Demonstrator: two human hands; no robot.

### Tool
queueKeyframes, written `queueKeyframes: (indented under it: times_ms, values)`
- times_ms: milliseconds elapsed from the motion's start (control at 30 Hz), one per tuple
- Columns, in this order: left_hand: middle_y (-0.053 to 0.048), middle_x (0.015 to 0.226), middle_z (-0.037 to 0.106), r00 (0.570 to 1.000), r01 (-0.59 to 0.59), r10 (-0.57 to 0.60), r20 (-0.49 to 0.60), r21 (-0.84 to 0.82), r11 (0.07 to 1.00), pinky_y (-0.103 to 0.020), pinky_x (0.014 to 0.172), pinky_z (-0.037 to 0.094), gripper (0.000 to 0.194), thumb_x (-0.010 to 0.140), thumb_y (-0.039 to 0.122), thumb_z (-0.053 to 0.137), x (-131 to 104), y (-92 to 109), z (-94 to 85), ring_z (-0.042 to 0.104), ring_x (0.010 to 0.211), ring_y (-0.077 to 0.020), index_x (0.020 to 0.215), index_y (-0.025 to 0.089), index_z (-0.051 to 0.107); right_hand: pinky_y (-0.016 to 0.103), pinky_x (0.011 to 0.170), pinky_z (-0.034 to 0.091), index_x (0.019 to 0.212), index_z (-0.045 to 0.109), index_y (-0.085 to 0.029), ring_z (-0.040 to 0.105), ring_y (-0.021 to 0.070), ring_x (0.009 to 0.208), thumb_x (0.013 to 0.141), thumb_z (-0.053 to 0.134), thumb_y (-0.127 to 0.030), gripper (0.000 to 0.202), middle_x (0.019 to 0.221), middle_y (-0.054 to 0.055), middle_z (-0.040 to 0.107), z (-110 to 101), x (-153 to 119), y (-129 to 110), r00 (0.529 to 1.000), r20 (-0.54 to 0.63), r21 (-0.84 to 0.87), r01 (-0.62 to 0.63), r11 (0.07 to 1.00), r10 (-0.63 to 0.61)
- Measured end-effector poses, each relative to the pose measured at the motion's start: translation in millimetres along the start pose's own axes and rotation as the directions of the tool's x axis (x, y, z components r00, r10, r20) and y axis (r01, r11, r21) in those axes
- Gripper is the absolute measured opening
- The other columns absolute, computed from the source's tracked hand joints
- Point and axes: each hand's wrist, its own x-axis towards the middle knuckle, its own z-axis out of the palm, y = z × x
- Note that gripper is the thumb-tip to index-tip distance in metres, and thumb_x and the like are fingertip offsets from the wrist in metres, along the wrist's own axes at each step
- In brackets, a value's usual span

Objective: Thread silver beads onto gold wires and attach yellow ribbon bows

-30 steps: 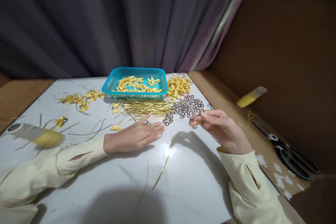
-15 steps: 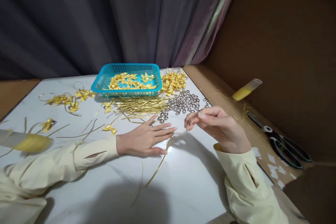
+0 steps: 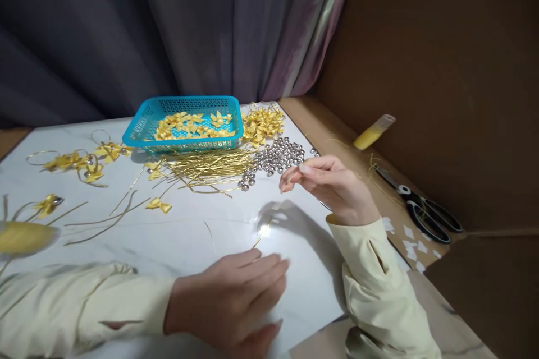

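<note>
My left hand [image 3: 231, 297] is low over the front of the white tabletop, slightly blurred, its fingers loosely bent and the thumb apart. No object shows in it. Just beyond its knuckles the end of a gold wire tie [image 3: 261, 237] sticks out. My right hand [image 3: 337, 185] is raised off the table beside the heap of silver beads [image 3: 280, 154]. Its thumb and forefinger are pinched together; what they hold, if anything, is too small to make out. Behind the hands lies a bundle of gold wire ties [image 3: 210, 167].
A blue basket [image 3: 183, 145] holds yellow ribbon bows, with more bows [image 3: 263, 123] heaped beside it. A loose bow [image 3: 159, 205] and finished bows with beads [image 3: 71, 161] lie left. Black-handled scissors [image 3: 429, 219], paper scraps [image 3: 415, 247] and a yellow-filled tube [image 3: 374, 132] are right.
My left hand has moved from flat beside the beads toward the front edge, now partly covering the loose gold wire tie. My right hand keeps its pinch. The view has shifted right.
</note>
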Motion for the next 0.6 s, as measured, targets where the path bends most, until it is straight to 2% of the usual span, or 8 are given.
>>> queueKeyframes:
  times_ms: [33, 100, 167, 233, 367, 500, 600]
  values:
    - [-0.019, 0.13, 0.056, 0.998, 0.039, -0.041, 0.038, 0.044, 0.998, -0.035, 0.093, 0.046, 0.052, 0.093, 0.041, 0.031, 3.2, 3.9, 8.3, 0.054, 0.119, -0.0261, 0.123, 0.004, 0.052, 0.033, 0.078, 0.045, 0.074, 0.077, -0.022, 0.067, 0.0187, 0.076, 0.077, 0.067, -0.029, 0.012, 0.073, 0.003, 0.074, -0.1, -0.1, 0.5, 1.0, 0.008, 0.004, 0.0, 1.0, 0.0]
    - [-0.027, 0.142, 0.038, 0.982, 0.16, -0.166, 0.092, 0.066, 0.985, -0.043, 0.1, 0.04, 0.078, 0.091, 0.06, 0.028, 11.0, 4.8, 24.4, 0.036, 0.133, -0.0348, 0.134, -0.004, 0.036, 0.033, 0.077, 0.045, 0.074, 0.077, -0.022, 0.067, 0.0184, 0.076, 0.076, 0.068, -0.03, 0.012, 0.073, 0.003, 0.074, -0.3, 0.0, 1.0, 1.0, 0.003, 0.006, -0.005, 1.0, 0.005]
    - [-0.028, 0.145, 0.03, 0.951, 0.263, -0.266, 0.159, 0.04, 0.964, -0.045, 0.106, 0.033, 0.092, 0.086, 0.071, 0.023, 15.7, 2.2, 36.4, 0.029, 0.136, -0.0357, 0.138, -0.004, 0.03, 0.033, 0.078, 0.046, 0.072, 0.076, -0.022, 0.067, 0.0183, 0.075, 0.075, 0.07, -0.03, 0.011, 0.072, 0.003, 0.074, -0.8, 0.3, 0.9, 1.0, -0.012, 0.009, -0.005, 1.0, 0.005]
    - [-0.027, 0.146, 0.029, 0.937, 0.291, -0.286, 0.202, 0.006, 0.957, -0.043, 0.11, 0.029, 0.094, 0.084, 0.073, 0.022, 13.5, 3.3, 42.8, 0.026, 0.138, -0.0336, 0.139, -0.003, 0.027, 0.033, 0.079, 0.046, 0.072, 0.076, -0.021, 0.068, 0.0179, 0.075, 0.075, 0.07, -0.03, 0.011, 0.072, 0.003, 0.074, -1.6, 0.6, 0.4, 1.0, -0.012, 0.016, 0.003, 1.0, -0.003]
    - [-0.025, 0.147, 0.029, 0.965, 0.197, -0.199, 0.171, 0.027, 0.98, -0.039, 0.113, 0.028, 0.085, 0.089, 0.065, 0.028, -4.7, 24.5, 45.1, 0.024, 0.138, -0.0314, 0.14, -0.002, 0.027, 0.03, 0.077, 0.046, 0.072, 0.076, -0.02, 0.067, 0.016, 0.075, 0.075, 0.07, -0.03, 0.012, 0.073, 0.003, 0.074, -3.6, 1.1, 1.0, 0.999, -0.011, 0.005, 0.034, 0.999, -0.034]
    - [-0.023, 0.138, 0.046, 0.995, 0.042, -0.052, 0.086, 0.114, 0.993, -0.036, 0.107, 0.039, 0.059, 0.095, 0.039, 0.04, -17.8, 50.1, 44.7, 0.042, 0.13, -0.0307, 0.134, -0.004, 0.038, 0.028, 0.074, 0.047, 0.072, 0.076, -0.018, 0.068, 0.0151, 0.073, 0.072, 0.073, -0.03, 0.013, 0.072, 0.003, 0.074, -5.0, 2.2, 4.3, 0.999, -0.016, 0.01, 0.051, 0.999, -0.051]
    - [-0.02, 0.128, 0.058, 0.998, -0.068, 0.066, 0.018, 0.182, 0.981, -0.037, 0.105, 0.043, 0.042, 0.093, 0.02, 0.045, -21.2, 60.3, 43.4, 0.053, 0.121, -0.0288, 0.127, -0.005, 0.048, 0.026, 0.074, 0.048, 0.074, 0.076, -0.018, 0.068, 0.0142, 0.074, 0.073, 0.072, -0.029, 0.012, 0.073, 0.003, 0.074, -5.6, 3.4, 6.7, 0.998, 0.011, 0.032, 0.069, 0.997, -0.069]
